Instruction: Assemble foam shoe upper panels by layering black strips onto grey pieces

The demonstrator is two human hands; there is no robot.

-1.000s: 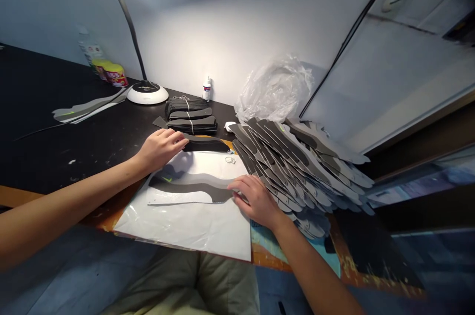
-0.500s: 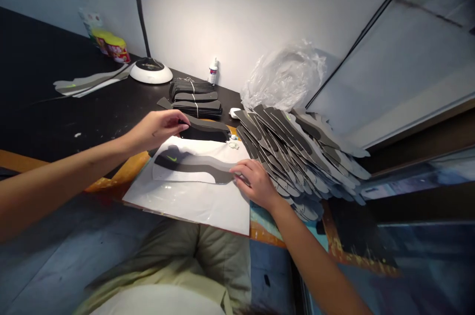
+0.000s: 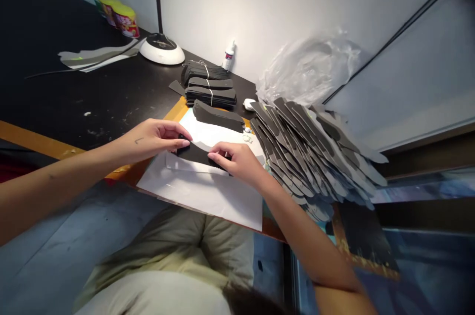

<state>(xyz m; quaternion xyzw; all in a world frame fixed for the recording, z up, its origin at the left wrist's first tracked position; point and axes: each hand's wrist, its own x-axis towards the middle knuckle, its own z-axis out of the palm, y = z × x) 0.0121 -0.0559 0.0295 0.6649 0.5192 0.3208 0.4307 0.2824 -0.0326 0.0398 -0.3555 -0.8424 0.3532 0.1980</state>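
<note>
Between my two hands is a dark, curved strip (image 3: 198,153), held over the white sheet on the board (image 3: 208,193). My left hand (image 3: 161,137) pinches its left end, and my right hand (image 3: 235,159) grips its right end with thumb and fingers. Beneath the strip lies a grey and white shaped piece (image 3: 181,166), mostly covered by the strip and my hands. Just behind my hands, a small stack of dark curved strips (image 3: 218,117) rests on the sheet's far part.
Banded bundles of dark strips (image 3: 210,94) sit behind. A large fanned pile of grey shaped pieces (image 3: 308,151) is at right, with a crumpled plastic bag (image 3: 311,67) behind it. A lamp base (image 3: 162,52), small bottle (image 3: 229,56) and yellow-lidded tubs (image 3: 124,19) stand along the wall.
My left hand has brought a dark strip from the small stack onto the grey piece. My right hand has moved left from that piece's right end to the strip. The camera view has shifted.
</note>
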